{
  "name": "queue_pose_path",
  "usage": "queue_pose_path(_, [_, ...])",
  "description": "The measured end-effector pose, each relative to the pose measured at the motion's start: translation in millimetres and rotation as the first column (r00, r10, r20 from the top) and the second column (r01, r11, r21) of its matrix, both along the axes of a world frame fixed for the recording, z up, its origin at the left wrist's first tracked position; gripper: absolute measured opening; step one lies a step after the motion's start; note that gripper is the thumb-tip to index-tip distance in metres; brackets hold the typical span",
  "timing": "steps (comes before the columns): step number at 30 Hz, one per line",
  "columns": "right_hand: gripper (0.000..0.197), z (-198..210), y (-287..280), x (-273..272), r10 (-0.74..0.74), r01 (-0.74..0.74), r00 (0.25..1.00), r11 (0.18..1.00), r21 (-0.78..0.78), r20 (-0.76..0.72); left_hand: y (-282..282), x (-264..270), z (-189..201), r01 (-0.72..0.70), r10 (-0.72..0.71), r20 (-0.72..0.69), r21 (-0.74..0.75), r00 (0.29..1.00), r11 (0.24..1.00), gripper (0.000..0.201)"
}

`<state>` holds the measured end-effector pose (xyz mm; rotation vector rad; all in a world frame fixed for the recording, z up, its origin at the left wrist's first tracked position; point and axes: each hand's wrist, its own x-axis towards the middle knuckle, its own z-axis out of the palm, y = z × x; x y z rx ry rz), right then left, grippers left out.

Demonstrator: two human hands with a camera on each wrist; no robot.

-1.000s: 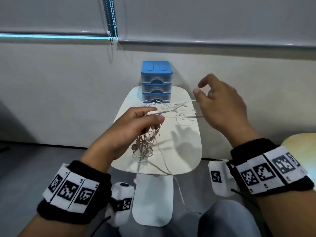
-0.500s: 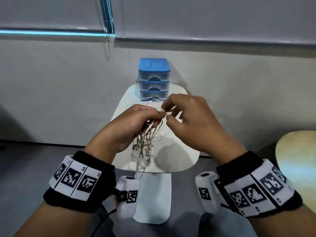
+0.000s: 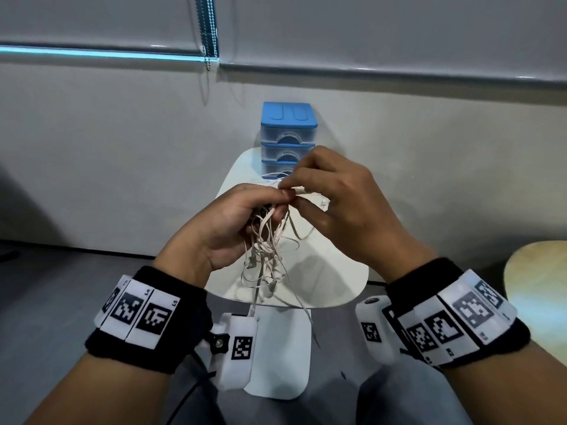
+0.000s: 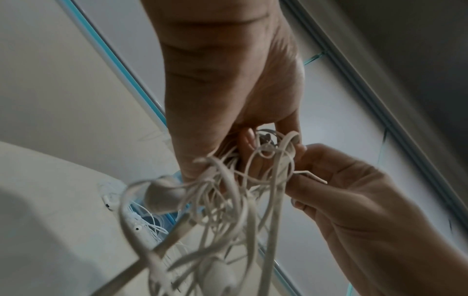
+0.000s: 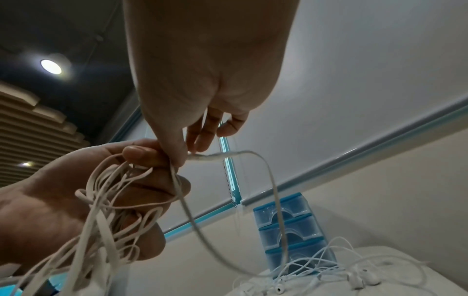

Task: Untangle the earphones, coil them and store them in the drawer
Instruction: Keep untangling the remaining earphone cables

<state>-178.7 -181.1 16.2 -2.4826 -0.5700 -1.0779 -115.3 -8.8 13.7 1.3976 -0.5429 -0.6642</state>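
Observation:
A tangled bundle of flat white earphones hangs from my left hand, which grips it above the small white table. My right hand pinches a strand of the same cable right beside the left fingertips. In the left wrist view the earphones spill down in loops with an earbud in front. In the right wrist view the earphones cross my left palm and one strand arcs toward the table. The blue drawer unit, all drawers closed, stands at the table's far end.
More white earphones lie loose on the table in front of the drawer unit. A second round wooden table is at the right. A grey wall and a bead blind cord lie behind.
My right hand came in from the right, where it was held out with a strand, and now pinches the cable next to the left fingertips. The left hand keeps the bundle.

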Motion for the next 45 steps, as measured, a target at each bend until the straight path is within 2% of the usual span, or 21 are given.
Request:
queue_pose_path(7, [0.009, 3, 1, -11, 0.043, -0.04, 0.999, 0.993, 0.111, -0.018, 5, 1, -4, 0.048, -0.049, 0.055, 0.006, 0.997, 0.999, 0.035])
queue_pose_path(14, [0.019, 4, 3, -22, 0.179, -0.114, 0.954, 0.958, 0.263, -0.239, 5, -2, -8, 0.074, -0.075, 0.066, 0.02, 0.995, 0.997, 0.031])
queue_pose_path(20, [0.007, 2, -3, -21, 0.125, -0.077, 0.958, 0.979, 0.189, -0.257, 3, -2, -11, 0.075, -0.082, 0.132, 0.06, 0.988, 0.995, 0.032])
queue_pose_path(23, [0.002, 10, -14, -22, 0.126, -0.03, 0.962, 0.929, 0.368, -0.241, 7, -2, -11, 0.094, -0.095, 0.114, 0.013, 0.989, 0.996, 0.021])
queue_pose_path(25, [0.008, 16, -22, -22, 0.093, 0.025, 0.985, 0.756, 0.654, -0.145, 12, 2, -13, 0.089, -0.089, 0.1, 0.0, 0.991, 0.996, 0.015])
queue_pose_path(26, [0.015, 20, -27, -23, 0.068, 0.021, 0.995, 0.598, 0.801, -0.076, 13, 4, -14, 0.084, -0.084, 0.095, 0.0, 0.992, 0.996, 0.013])
queue_pose_path(28, [0.022, 28, -33, -29, 0.096, -0.081, 0.993, 0.147, 0.986, 0.067, 15, 5, -16, 0.076, -0.076, 0.088, 0.004, 0.993, 0.997, 0.012])
queue_pose_path(29, [0.022, 33, -36, -32, 0.138, -0.143, 0.979, -0.069, 0.987, 0.152, 14, 6, -15, 0.074, -0.074, 0.09, 0.009, 0.993, 0.997, 0.013])
queue_pose_path(30, [0.02, 36, -40, -35, 0.169, -0.185, 0.96, -0.227, 0.956, 0.225, 14, 6, -15, 0.065, -0.066, 0.089, 0.011, 0.994, 0.998, 0.015])
queue_pose_path(31, [0.018, 38, -43, -37, 0.195, -0.198, 0.944, -0.314, 0.929, 0.267, 13, 8, -15, 0.052, -0.052, 0.088, 0.011, 0.995, 0.999, 0.018])
queue_pose_path(32, [0.014, 40, -45, -39, 0.237, -0.18, 0.935, -0.322, 0.929, 0.263, 11, 9, -15, 0.031, -0.032, 0.085, 0.013, 0.996, 0.999, 0.02])
queue_pose_path(33, [0.012, 39, -46, -40, 0.301, -0.138, 0.929, -0.265, 0.954, 0.218, 10, 11, -15, 0.007, -0.008, 0.084, 0.015, 0.996, 1.0, 0.02])
queue_pose_path(34, [0.014, 38, -45, -41, 0.376, -0.079, 0.917, -0.153, 0.985, 0.132, 8, 10, -14, -0.012, 0.011, 0.09, 0.015, 0.996, 1.0, 0.02])
queue_pose_path(35, [0.02, 36, -42, -41, 0.434, -0.006, 0.901, 0.02, 1.0, -0.003, 6, 10, -13, -0.024, 0.023, 0.107, 0.01, 0.994, 1.0, 0.019])
queue_pose_path(36, [0.025, 33, -39, -40, 0.43, 0.068, 0.885, 0.263, 0.962, -0.18, 3, 7, -11, -0.025, 0.025, 0.127, 0.003, 0.992, 1.0, 0.019])
queue_pose_path(38, [0.026, 22, -28, -35, 0.212, 0.155, 0.85, 0.776, 0.612, -0.483, -2, 2, -5, 0.0, 0.003, 0.153, -0.017, 0.988, 1.0, 0.021])
queue_pose_path(39, [0.021, 15, -19, -32, 0.086, 0.157, 0.835, 0.909, 0.386, -0.543, -3, 0, -3, 0.018, -0.014, 0.157, -0.02, 0.988, 1.0, 0.026])
queue_pose_path(40, [0.017, 10, -13, -30, 0.008, 0.142, 0.83, 0.964, 0.226, -0.558, -5, -1, -1, 0.034, -0.031, 0.167, -0.016, 0.985, 0.999, 0.03])
queue_pose_path(41, [0.017, 6, -9, -29, -0.002, 0.122, 0.83, 0.976, 0.178, -0.558, -6, -1, 0, 0.046, -0.045, 0.189, -0.001, 0.981, 0.999, 0.031])
queue_pose_path(43, [0.024, 3, -12, -29, 0.117, 0.092, 0.836, 0.933, 0.347, -0.536, -4, 0, -1, 0.039, -0.045, 0.227, 0.033, 0.973, 0.999, 0.028])
queue_pose_path(45, [0.029, 9, -20, -30, 0.247, 0.092, 0.875, 0.759, 0.644, -0.417, 1, 2, -3, 0.012, -0.02, 0.21, 0.038, 0.977, 0.999, 0.027])
